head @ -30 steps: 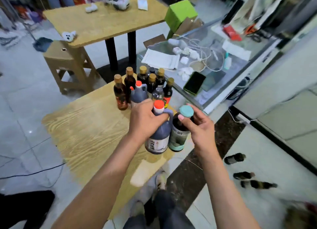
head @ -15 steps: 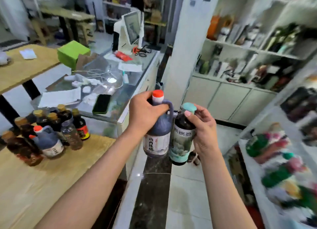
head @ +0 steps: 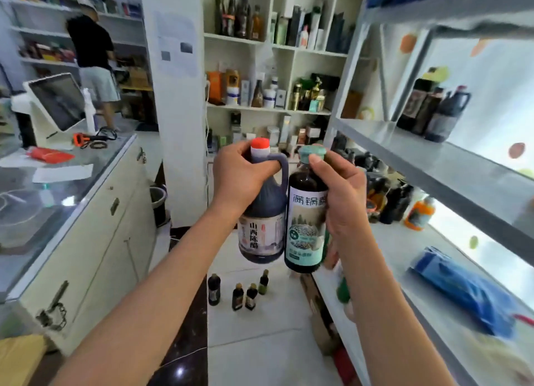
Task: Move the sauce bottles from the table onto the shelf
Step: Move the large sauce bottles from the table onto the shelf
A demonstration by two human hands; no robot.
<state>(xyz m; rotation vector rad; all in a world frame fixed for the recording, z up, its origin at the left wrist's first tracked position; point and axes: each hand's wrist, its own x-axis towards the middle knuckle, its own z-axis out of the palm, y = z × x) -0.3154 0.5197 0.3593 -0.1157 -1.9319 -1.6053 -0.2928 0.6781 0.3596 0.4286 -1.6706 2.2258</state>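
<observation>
At frame centre, the left hand grips the red-capped jug and the right hand the teal-capped bottle, both upright, the shelf lying right, nearer the right hand.

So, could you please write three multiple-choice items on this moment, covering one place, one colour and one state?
1. Where are the small dark bottles standing?
A. on the floor
B. on the glass counter
C. in a basket

2. What colour is the cap of the handled dark jug?
A. yellow
B. red
C. white

3. What is the right hand doing?
A. hanging open
B. pressing a shelf
C. gripping the teal-capped, pale-labelled bottle

Key: A, they stand on the tiles; B, red above the left hand; C, fingers wrap its neck.
</observation>
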